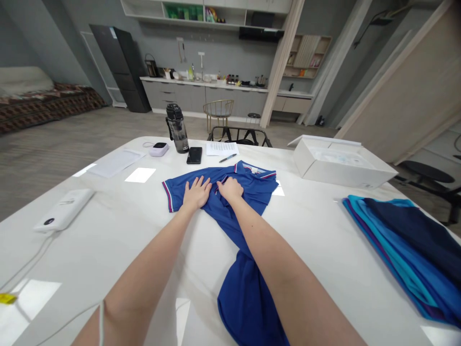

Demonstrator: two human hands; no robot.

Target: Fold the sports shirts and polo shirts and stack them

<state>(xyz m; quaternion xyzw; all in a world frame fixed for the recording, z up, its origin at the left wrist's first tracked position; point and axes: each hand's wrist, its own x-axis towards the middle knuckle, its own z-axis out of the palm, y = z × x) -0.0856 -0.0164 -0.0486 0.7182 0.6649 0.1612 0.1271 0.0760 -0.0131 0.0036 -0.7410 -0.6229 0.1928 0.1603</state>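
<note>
With the white box (324, 166) as the landmark, the blue polo shirt (232, 228) is lying on the table (126, 218) to its left, the collar (254, 169) pointing away from the person and the lower part spreading nearer than the box. The cloth is bunching under the hands and twisting into a narrow waist before flaring out again, so the step in hand looks to be straightening the shirt's front.

For doing this well, the left hand (196, 193) is serving best as an anchor, pressing evenly while the right hand (229, 189) is working the placket in line with the collar. Drawing the cloth gently would be suiting it better than tugging, since a hard pull could be dragging the collar askew. The twist lower down is probably needing its own untwisting, as smoothing the chest alone is not reaching it.

As for pose, the left hand, farther from the box, is resting palm down with fingers spreading over the chest, not grasping anything. The right hand, nearer the box, is curling in and appears to be pinching cloth at the placket; its fingertips are mostly hiding. Both forearms are slanting forward and converging, the right one passing over the shirt's twisted body.
</note>
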